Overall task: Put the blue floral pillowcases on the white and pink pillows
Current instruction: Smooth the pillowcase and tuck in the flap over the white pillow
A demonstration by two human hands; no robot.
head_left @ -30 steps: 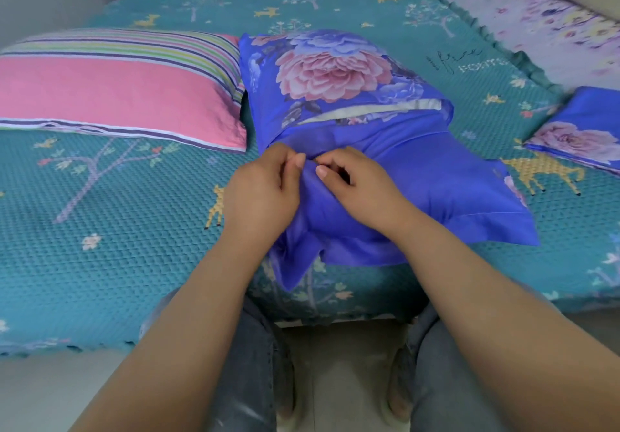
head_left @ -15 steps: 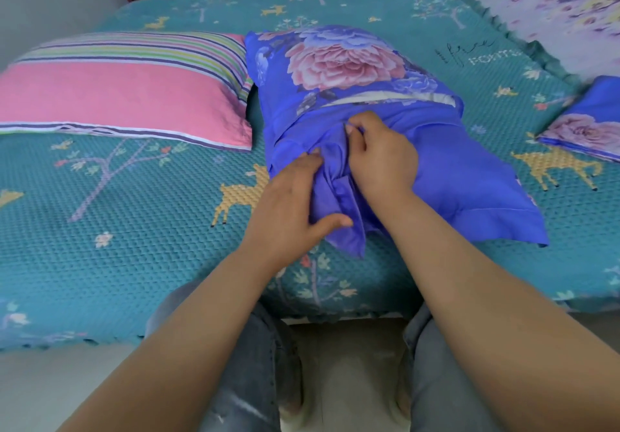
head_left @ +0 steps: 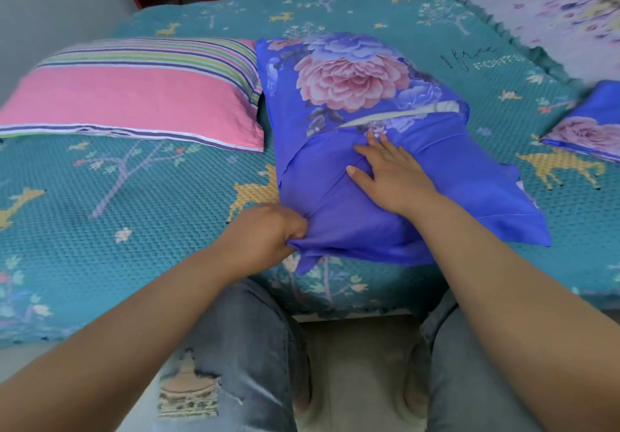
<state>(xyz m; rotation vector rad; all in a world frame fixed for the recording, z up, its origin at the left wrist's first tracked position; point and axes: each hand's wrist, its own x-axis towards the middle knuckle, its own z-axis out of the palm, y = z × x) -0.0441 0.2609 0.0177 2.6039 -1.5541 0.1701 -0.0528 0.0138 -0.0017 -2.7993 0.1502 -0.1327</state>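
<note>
Right now the left hand (head_left: 265, 233) is clenched round a bunched corner of the blue floral pillowcase (head_left: 352, 102), gripping the cloth at the near left edge of the pillow it covers. That pillow lies on the teal bedspread (head_left: 134, 230), close to the near edge of the bed, with a large pink peony print on its far half and plain blue cloth toward the person. The right hand (head_left: 392, 173) lies flat on the plain blue part, fingers straight and spread, pressing down and grasping nothing. A slit of pale fabric shows just beyond its fingertips. Just left of the covered pillow, touching or nearly touching it, lies the pink striped pillow (head_left: 134, 102), uncovered. At the right edge of the view a second blue floral pillowcase (head_left: 590, 123) rests on the bedspread, well apart from both hands. Knees in grey ripped jeans (head_left: 235, 347) stand against the bed's edge below
</note>
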